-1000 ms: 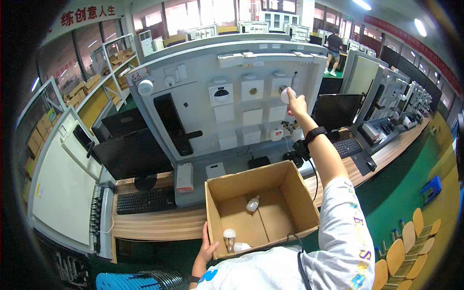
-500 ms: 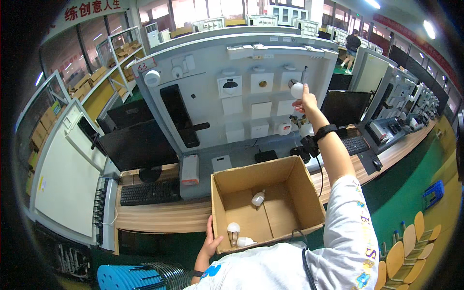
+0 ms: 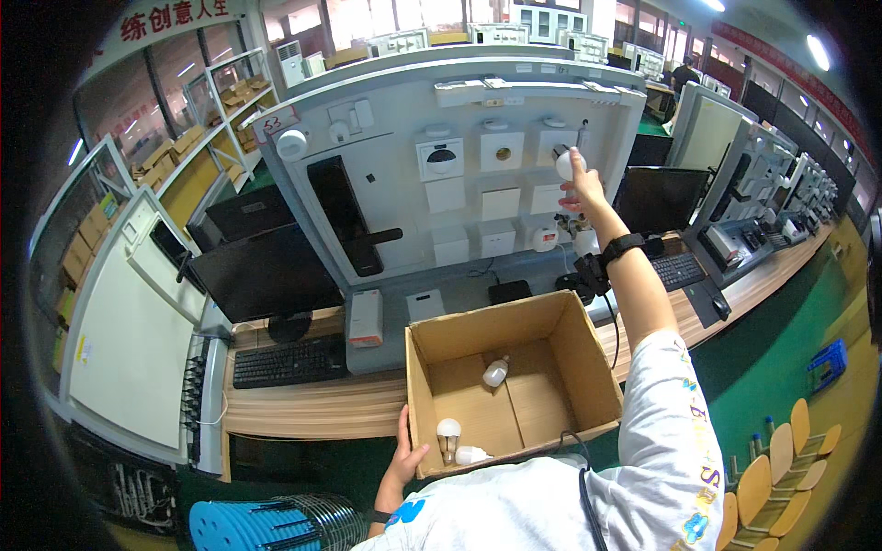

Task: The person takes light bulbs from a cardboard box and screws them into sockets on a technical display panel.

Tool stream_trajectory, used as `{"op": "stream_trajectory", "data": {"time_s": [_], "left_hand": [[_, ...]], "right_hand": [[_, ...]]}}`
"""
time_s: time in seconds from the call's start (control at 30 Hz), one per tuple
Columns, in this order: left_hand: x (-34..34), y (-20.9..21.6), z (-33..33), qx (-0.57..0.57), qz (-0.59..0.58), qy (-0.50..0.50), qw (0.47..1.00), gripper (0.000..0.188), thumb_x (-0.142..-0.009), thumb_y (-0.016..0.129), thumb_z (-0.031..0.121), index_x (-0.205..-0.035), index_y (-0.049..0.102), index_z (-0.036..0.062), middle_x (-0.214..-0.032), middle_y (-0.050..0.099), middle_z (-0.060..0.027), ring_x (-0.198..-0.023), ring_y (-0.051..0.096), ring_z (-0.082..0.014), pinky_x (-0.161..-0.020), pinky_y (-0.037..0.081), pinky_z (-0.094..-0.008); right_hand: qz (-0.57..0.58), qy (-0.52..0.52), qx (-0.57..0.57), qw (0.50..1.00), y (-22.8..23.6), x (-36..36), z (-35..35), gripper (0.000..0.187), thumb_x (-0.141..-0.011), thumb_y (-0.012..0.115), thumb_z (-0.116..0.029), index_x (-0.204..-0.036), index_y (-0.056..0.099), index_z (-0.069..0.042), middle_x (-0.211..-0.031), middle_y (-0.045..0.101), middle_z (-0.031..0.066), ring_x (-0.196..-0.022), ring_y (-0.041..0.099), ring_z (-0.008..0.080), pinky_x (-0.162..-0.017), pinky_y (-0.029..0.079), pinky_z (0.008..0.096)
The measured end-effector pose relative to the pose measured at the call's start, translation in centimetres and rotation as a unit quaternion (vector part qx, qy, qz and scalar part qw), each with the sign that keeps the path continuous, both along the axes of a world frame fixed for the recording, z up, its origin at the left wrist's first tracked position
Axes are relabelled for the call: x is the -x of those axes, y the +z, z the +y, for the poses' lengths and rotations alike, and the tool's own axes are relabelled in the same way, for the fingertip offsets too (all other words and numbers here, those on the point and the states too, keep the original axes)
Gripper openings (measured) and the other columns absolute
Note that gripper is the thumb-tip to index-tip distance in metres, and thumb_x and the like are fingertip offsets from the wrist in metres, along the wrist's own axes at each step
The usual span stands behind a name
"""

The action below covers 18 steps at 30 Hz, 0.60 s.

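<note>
My right hand [image 3: 582,186] is raised to the upper right of the upright grey display panel [image 3: 404,138]. Its fingers are around a white round light bulb [image 3: 565,165], whose base points toward the panel; whether it sits in a socket I cannot tell. An open cardboard box [image 3: 602,395] is tilted against my body. My left hand [image 3: 405,456] grips the box by its lower left side. Inside lie a light bulb [image 3: 496,371] near the middle, a rounder bulb [image 3: 448,429] at the near left corner, and another white bulb [image 3: 471,455] beside that.
On the panel are a black door lock [image 3: 344,216] and several white switch plates. A keyboard [image 3: 289,364] and monitor [image 3: 266,280] stand left on the wooden desk [image 3: 317,407]. Right are another monitor [image 3: 663,202], keyboard [image 3: 675,270] and wooden stools [image 3: 753,491]. Blue stools [image 3: 243,528] stand lower left.
My right fingers have shifted on the bulb, with the index finger now raised over its top. My left hand stays on the box. A distant person at the upper right has moved partly behind a panel.
</note>
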<state>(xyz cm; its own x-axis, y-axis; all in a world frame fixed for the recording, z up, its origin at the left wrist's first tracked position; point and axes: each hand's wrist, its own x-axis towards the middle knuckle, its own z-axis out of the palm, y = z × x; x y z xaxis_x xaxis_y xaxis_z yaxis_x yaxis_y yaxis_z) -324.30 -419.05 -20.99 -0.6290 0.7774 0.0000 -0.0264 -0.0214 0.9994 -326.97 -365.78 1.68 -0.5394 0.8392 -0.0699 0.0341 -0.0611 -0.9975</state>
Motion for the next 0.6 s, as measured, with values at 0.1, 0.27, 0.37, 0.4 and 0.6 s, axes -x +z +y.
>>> {"op": "stream_trajectory", "data": {"time_s": [0.1,0.27,0.37,0.4,0.6], "left_hand": [[-0.2,0.1,0.0,-0.01,-0.019,-0.009,1.0,0.086,-0.077,0.053,0.009,-0.146,0.002,0.0092,-0.149,0.013,-0.0159,-0.137,0.014,-0.0264,-0.11,0.013,-0.035],[0.2,-0.9,0.0,0.001,0.021,-0.011,1.0,0.086,-0.077,0.054,0.01,-0.146,0.003,0.0079,-0.149,0.012,-0.0142,-0.138,0.011,-0.0247,-0.11,0.011,-0.0351],[0.8,-2.0,0.0,0.006,0.036,-0.003,0.999,0.085,-0.077,0.054,0.012,-0.146,0.004,0.0089,-0.15,0.012,-0.013,-0.138,0.01,-0.0249,-0.111,0.011,-0.036],[0.9,-2.2,0.2,-0.003,0.021,-0.008,1.0,0.085,-0.078,0.054,0.013,-0.146,0.004,0.0097,-0.15,0.012,-0.0129,-0.138,0.01,-0.0253,-0.111,0.01,-0.0363],[0.9,-1.4,0.5,0.008,0.008,0.004,1.0,0.085,-0.077,0.053,0.015,-0.146,0.004,0.0118,-0.149,0.014,-0.0145,-0.137,0.014,-0.027,-0.11,0.013,-0.0363]], "right_hand": [[-0.06,-0.077,-0.09,0.991,-0.7,0.8,-0.2,0.085,-0.081,0.041,-0.069,-0.124,0.038,0.004,-0.085,0.065,0.0181,-0.05,0.06,0.0214,-0.04,0.045,0.0274],[0.027,-0.01,0.051,0.998,-0.7,1.4,0.1,0.076,-0.085,0.036,-0.066,-0.128,0.037,-0.004,-0.082,0.067,0.0202,-0.043,0.052,0.0163,-0.035,0.037,0.0264],[0.093,0.097,0.075,0.988,-0.9,0.8,-1.6,0.097,-0.083,0.024,-0.073,-0.13,0.026,0.012,-0.085,0.064,0.0168,-0.044,0.047,0.0078,-0.039,0.039,0.0224],[0.072,0.154,0.116,0.979,-0.9,-0.2,-1.5,0.095,-0.084,0.028,-0.071,-0.132,0.024,0.01,-0.087,0.06,0.0148,-0.046,0.049,0.0069,-0.04,0.041,0.0225],[-0.062,0.403,-0.11,0.906,-6.8,-0.5,-13.2,0.044,-0.086,0.055,-0.045,-0.102,0.058,-0.004,-0.087,0.062,0.0059,-0.063,0.056,0.0121,-0.055,0.046,0.0255]]}}
